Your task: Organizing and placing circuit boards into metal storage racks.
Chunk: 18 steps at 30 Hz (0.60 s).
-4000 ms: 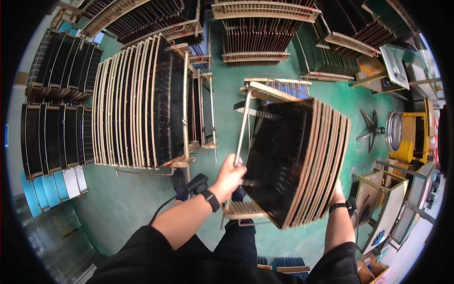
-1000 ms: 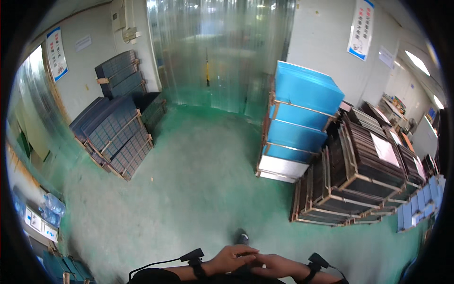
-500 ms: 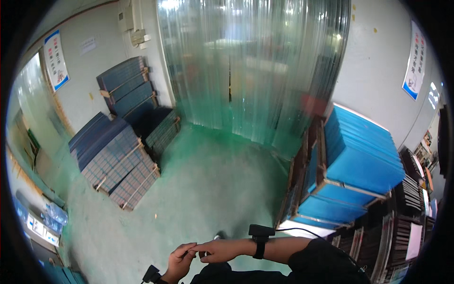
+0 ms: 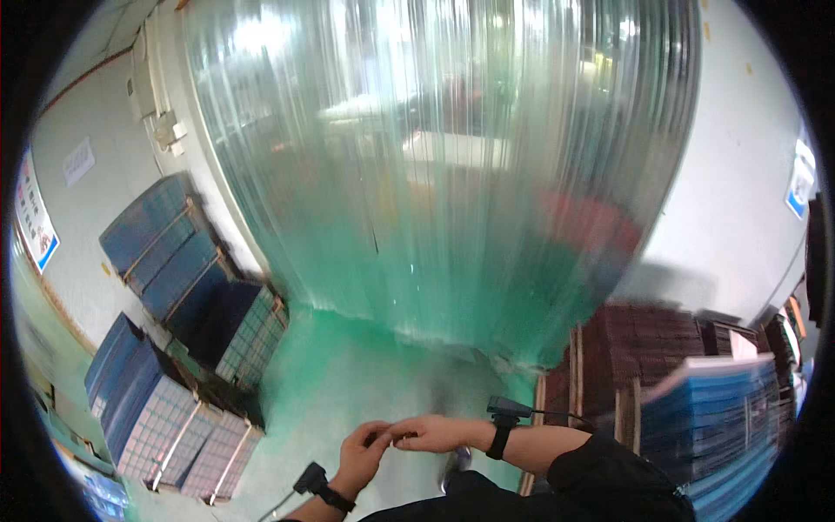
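Observation:
My left hand and my right hand meet in front of my body, their fingertips touching. The left fingers are curled toward the thumb. On the right hand, the fingers bend inward and press close to the left ones. Whether anything small is held between them is hidden. Each wrist wears a black strap with a small black device: one device on the left, another device on the right, both with cables. Beyond the hands hangs a clear plastic strip curtain over a doorway.
Stacks of dark blue panels on wooden battens stand at the left wall, with another banded stack nearer. At right are a dark reddish-brown stack and blue sheets. Green floor runs to the curtain.
My view has moved forward, so the strip curtain looks larger and closer. The side stacks have shifted outward and lower in view. My hands are still together at the fingertips.

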Tool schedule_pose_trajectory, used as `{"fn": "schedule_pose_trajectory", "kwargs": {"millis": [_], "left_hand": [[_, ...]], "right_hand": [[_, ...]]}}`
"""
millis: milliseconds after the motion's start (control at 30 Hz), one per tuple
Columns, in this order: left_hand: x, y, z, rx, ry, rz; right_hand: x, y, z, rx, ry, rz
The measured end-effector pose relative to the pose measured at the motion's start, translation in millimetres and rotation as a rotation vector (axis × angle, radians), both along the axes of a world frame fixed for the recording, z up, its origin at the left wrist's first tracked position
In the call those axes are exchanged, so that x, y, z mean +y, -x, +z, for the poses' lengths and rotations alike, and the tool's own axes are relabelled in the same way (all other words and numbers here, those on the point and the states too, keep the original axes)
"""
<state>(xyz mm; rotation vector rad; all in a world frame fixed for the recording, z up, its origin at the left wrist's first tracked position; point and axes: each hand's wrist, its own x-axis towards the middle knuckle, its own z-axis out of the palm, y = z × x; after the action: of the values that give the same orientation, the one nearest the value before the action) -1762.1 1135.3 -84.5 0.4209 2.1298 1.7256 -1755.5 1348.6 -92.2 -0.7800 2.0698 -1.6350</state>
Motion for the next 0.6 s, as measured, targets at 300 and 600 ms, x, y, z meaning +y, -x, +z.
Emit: {"fn": "schedule_pose_trajectory", "kwargs": {"millis": [300,600], "left_hand": [[132.0,225.7,4.1,0.078,-0.013,0.063],[506.4,460.5,80.9,1.09,0.049,-0.904]], "right_hand": [[200.1,250.5,66.8,0.38,-0.673,0.179],[632.6,339.3,29.4,0.872,-1.195,-0.705]]}}
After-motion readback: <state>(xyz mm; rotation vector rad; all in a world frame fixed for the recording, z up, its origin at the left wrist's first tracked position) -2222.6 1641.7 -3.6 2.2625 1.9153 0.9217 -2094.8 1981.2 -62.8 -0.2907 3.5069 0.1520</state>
